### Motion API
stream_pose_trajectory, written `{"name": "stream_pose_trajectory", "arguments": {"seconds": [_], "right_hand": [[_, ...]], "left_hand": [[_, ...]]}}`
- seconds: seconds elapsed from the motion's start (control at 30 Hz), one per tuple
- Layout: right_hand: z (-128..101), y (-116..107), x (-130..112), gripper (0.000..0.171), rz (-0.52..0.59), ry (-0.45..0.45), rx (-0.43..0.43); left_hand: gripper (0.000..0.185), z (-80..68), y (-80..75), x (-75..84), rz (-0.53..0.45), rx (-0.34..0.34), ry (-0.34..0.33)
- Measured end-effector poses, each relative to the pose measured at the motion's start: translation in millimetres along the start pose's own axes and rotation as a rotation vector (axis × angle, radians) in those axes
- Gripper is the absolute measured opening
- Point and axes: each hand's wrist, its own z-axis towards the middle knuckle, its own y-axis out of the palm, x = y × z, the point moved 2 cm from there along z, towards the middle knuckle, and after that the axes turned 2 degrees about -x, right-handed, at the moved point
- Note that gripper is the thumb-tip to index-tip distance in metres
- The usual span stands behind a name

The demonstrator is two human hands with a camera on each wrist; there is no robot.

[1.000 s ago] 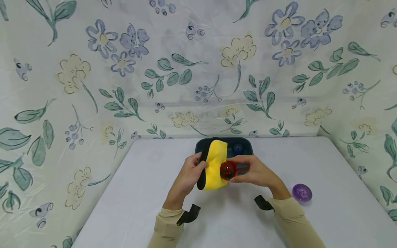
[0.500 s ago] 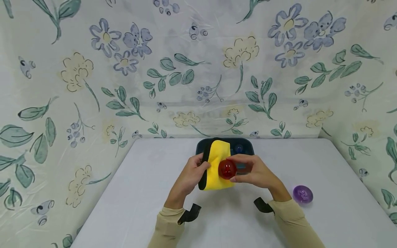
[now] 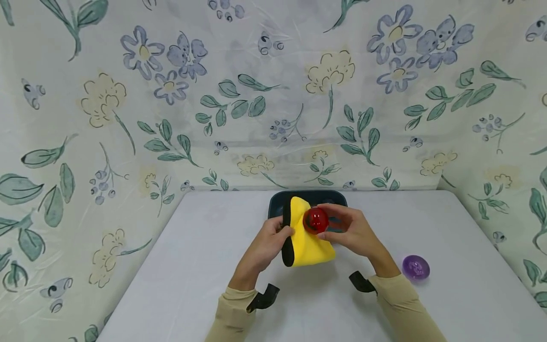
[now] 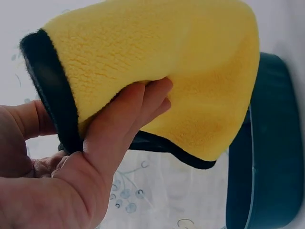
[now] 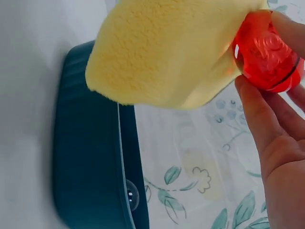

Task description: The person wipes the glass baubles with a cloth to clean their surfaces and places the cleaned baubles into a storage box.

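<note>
The left hand (image 3: 267,242) grips a yellow cloth (image 3: 308,240) with a black edge, its fingers curled over the fuzzy face and its thumb behind the dark hem, as the left wrist view shows plainly. The right hand (image 3: 353,232) holds a red ball (image 3: 316,220) between its fingertips and thumb, pressing it against the upper part of the cloth. The two hands are close together, raised above the table (image 3: 192,266), with the cloth hanging between them and the ball just right of the left hand's fingers. Directly beyond both hands lies a dark tray (image 3: 275,204), partly hidden by the cloth; in the right wrist view its rim runs under the cloth's lower edge, and a small clear bead (image 5: 132,194) sits against that rim. A purple ball (image 3: 416,266) rests on the table, to the right of the right wrist and well apart from the hand. Both wrists wear beige sleeves (image 3: 397,304) with black straps (image 3: 361,281). A flowered sheet (image 3: 171,95) hangs behind the table.
</note>
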Motion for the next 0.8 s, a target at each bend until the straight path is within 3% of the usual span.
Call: {"name": "stream_pose_trajectory", "arguments": {"seconds": [0.5,0.8], "right_hand": [[0.5,-5.7,8.4,0.061,-0.053,0.023,-0.041],[-1.3,-4.8,15.6,0.062,-0.229,0.056,-0.075]], "left_hand": [[0.038,-5.9,1.9,6.9,0.036,0.012,0.019],[0.040,-9.3,0.0,10.5,0.033,0.034,0.037]]}}
